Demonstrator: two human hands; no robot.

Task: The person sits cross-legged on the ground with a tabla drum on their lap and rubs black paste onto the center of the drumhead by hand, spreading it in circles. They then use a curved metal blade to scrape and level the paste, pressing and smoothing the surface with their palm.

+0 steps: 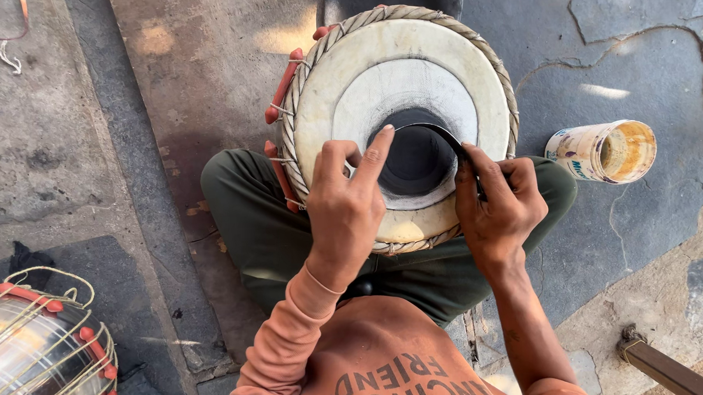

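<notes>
I see the drum (394, 71) resting head-up in my lap, on the stone floor (92, 136). My left hand (344, 209) lies on its skin, index finger stretched to the black centre patch (416, 160). My right hand (500, 204) pinches a thin curved black strip (439, 130) over that patch. A small open can (603, 151) stands right of the drum.

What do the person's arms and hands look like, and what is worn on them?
Both hands are bare, without gloves or rings visible. The left hand comes out of a long salmon-orange sleeve with a ribbed cuff. The right hand has its sleeve pushed up, forearm uncovered.
</notes>
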